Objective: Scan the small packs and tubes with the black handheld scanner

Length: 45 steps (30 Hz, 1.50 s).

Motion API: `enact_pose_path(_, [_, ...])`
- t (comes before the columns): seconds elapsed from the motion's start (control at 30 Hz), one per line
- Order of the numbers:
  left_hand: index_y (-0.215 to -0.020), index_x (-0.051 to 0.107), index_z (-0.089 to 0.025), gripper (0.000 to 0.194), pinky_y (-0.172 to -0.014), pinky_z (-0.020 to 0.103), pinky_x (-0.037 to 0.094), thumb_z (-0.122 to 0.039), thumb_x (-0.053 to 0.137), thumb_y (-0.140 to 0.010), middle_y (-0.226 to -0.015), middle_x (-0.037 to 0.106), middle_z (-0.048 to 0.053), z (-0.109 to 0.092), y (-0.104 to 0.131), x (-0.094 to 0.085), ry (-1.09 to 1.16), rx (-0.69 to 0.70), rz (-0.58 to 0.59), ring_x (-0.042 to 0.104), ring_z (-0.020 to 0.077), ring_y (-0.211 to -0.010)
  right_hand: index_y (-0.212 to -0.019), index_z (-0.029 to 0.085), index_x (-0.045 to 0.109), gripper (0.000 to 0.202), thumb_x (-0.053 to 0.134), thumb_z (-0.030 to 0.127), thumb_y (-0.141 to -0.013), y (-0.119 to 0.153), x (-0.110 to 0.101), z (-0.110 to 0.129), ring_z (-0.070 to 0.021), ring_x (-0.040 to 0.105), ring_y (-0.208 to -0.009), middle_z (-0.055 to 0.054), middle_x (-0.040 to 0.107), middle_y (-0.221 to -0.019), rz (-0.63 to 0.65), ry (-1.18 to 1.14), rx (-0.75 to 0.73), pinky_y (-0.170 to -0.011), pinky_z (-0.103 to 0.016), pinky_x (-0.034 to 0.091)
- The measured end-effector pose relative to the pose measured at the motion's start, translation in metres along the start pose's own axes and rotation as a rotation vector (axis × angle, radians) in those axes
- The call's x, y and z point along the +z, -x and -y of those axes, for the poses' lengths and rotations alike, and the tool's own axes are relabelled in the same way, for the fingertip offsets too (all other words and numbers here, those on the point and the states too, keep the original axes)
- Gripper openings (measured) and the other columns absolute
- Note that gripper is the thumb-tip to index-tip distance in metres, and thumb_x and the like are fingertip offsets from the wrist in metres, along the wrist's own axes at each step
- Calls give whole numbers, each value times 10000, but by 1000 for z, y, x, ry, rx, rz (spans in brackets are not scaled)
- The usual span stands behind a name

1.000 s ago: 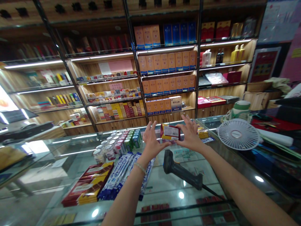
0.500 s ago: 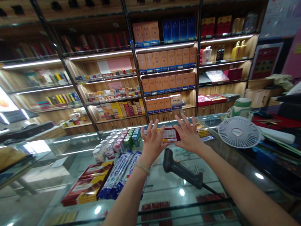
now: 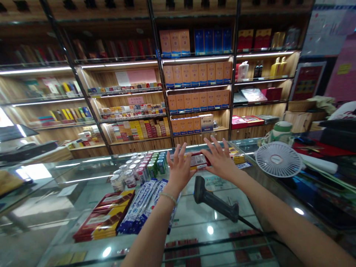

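On the glass counter, my left hand and my right hand touch the two ends of a red and yellow packet with a barcode label facing up. Both hands have their fingers raised and spread, with the thumbs near the packet's front edge. Nearer to me lies a dark handheld scanner, its cable running off to the right. Left of my left wrist are blue and white packets and stacked red and yellow packets.
Rows of small round containers stand behind the blue packets. Yellow packets lie beyond my right hand. A white fan and a green-lidded jug are at the right. Lit shelves of boxes line the back wall.
The view has shifted slightly. My hands stay at the packet's ends, and the packet appears tilted a little differently. The scanner and the packets at the left have not moved.
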State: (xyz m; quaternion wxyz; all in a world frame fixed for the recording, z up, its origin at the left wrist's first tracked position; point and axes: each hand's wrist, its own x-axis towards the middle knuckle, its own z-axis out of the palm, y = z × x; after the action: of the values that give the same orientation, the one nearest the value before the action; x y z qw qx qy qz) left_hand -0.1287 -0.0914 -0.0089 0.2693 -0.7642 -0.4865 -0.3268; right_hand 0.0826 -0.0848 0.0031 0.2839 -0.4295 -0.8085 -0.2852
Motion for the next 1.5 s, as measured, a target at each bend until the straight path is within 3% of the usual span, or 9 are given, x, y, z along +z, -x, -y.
enact_pose_path(0.17, [-1289,585,-255,690,-1226,679,17,-336,870,-667,-1651,311,171,5,3,5,0,-28,-7,229,404,-1536,-1485,202,467,782,726,542,-830,3,-19,13,-384,103,-1558,-175,220,-1676,27,18,57,-1222,-665,45])
enact_pose_path(0.33, [-1283,586,-261,692,-1218,682,33,-297,873,-654,-1651,306,176,7,6,9,13,-45,-18,222,392,-1541,-1443,204,531,701,638,602,-876,31,-34,39,-402,135,-1550,-185,242,-1667,124,-9,162,-1207,-660,127])
enact_pose_path(0.63, [-1292,593,-279,678,-1218,684,32,-256,853,-667,-1660,295,153,5,6,10,56,-58,-13,225,389,-1540,-1404,171,558,828,694,684,-768,85,-19,84,-418,168,-1543,-211,244,-1659,297,-25,258,-1180,-695,158])
enact_pose_path(1.07, [-1284,589,-307,671,-1221,678,49,-238,844,-667,-1666,285,138,8,7,11,75,-59,-26,222,366,-1545,-982,187,700,320,721,447,-795,87,-14,96,-410,271,-1510,-190,365,-1613,199,-61,314,-1154,-701,235])
enact_pose_path(1.17, [-1282,599,-297,683,-1218,685,54,-244,860,-653,-1662,294,146,9,8,12,83,-75,-29,233,379,-1539,-958,199,697,250,699,386,-792,86,-20,90,-411,321,-1487,-172,410,-1592,141,-177,321,-1128,-663,324])
enact_pose_path(1.27, [-1282,606,-299,698,-1218,692,46,-254,875,-640,-1655,309,146,11,8,14,90,-89,-30,244,391,-1533,-1060,199,665,293,639,360,-816,82,-33,77,-342,555,-1321,-178,534,-1492,140,-439,382,-1037,-521,484])
enact_pose_path(1.37, [-1287,607,-304,703,-1217,691,61,-253,876,-640,-1652,315,148,12,9,16,69,-95,-29,253,391,-1530,-1122,234,620,368,599,476,-847,78,-51,64,-272,735,-887,-75,753,-989,252,-720,561,-791,-422,583])
enact_pose_path(1.43, [-1293,603,-305,705,-1213,693,69,-253,875,-644,-1650,316,151,13,10,16,54,-97,-32,255,386,-1529,-1159,236,575,437,565,554,-859,76,-61,57,-184,672,-559,-23,734,-873,337,-966,669,-552,-331,552])
enact_pose_path(1.5, [-1295,598,-305,708,-1210,695,73,-254,876,-647,-1652,310,153,13,10,17,50,-103,-36,247,380,-1533,-1252,234,504,544,564,595,-849,75,-67,52,-130,572,-403,12,714,-816,372,-1154,729,-414,-273,468])
